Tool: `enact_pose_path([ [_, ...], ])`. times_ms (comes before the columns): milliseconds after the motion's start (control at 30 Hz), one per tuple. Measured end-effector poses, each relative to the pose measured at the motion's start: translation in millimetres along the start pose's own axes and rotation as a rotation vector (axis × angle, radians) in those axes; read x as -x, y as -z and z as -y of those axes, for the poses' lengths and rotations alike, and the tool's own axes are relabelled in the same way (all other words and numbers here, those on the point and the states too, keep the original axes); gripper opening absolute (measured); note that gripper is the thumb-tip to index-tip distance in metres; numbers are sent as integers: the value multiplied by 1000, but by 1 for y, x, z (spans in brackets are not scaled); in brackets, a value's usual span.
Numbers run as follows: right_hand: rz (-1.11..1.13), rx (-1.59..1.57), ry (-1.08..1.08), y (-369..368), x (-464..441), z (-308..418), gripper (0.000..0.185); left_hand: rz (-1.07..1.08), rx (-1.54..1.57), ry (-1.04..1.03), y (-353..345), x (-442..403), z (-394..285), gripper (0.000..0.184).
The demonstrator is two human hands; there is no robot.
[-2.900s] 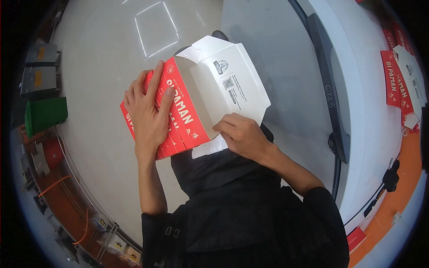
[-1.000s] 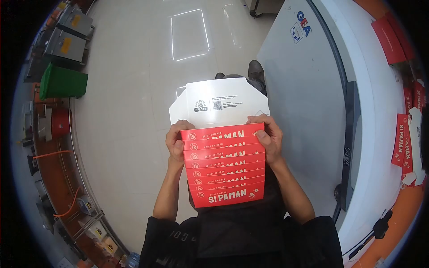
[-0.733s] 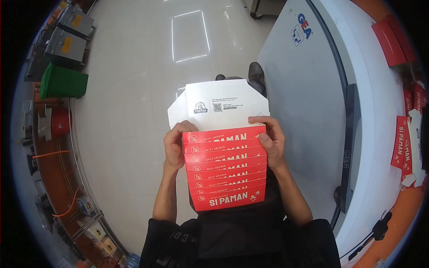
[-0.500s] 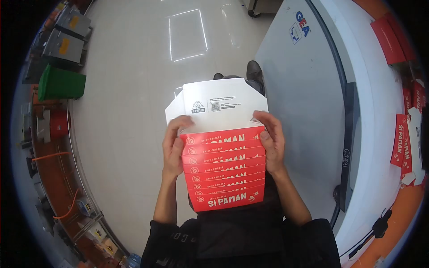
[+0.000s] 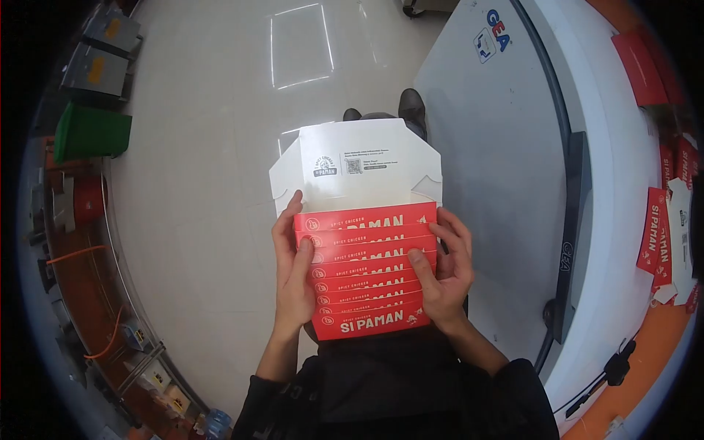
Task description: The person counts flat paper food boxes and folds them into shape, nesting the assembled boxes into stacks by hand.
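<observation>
A stack of several nested red cardboard boxes [image 5: 370,282] marked SI PAMAN rests at my lap, front panels facing me. The topmost box has its white lid [image 5: 359,158] open and pointing away from me, with a printed logo and a QR code. At the stack's left side, my left hand [image 5: 293,264] grips it, thumb on the red fronts. My right hand [image 5: 446,268] holds the right side, its thumb on the front panels and its fingers along the edge.
A grey chest with a long dark handle [image 5: 576,238] stands at the right. More red boxes [image 5: 653,235] lie beyond it on a white surface. On the left are a green bin [image 5: 93,132] and shelves with grey containers [image 5: 94,71].
Both hands have moved from the top box's corners down the stack's sides, and their thumbs now lie lower on the fronts. Earlier, the stack was tilted and turned to the left.
</observation>
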State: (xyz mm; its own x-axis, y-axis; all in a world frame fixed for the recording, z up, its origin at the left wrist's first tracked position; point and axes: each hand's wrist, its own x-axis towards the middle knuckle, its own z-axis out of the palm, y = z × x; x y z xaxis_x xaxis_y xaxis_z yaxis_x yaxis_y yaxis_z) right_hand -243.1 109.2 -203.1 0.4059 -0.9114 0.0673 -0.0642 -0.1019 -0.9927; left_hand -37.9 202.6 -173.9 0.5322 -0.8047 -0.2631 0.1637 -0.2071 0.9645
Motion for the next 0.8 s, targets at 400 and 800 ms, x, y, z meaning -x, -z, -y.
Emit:
enact_pose_path([
  [400,-136,111,-26,-1,7,-4,50,-6,-82,-21,4,-1,9,61],
  [800,-15,143,-1,1,-4,-4,53,-6,-75,-5,1,-2,-1,60],
])
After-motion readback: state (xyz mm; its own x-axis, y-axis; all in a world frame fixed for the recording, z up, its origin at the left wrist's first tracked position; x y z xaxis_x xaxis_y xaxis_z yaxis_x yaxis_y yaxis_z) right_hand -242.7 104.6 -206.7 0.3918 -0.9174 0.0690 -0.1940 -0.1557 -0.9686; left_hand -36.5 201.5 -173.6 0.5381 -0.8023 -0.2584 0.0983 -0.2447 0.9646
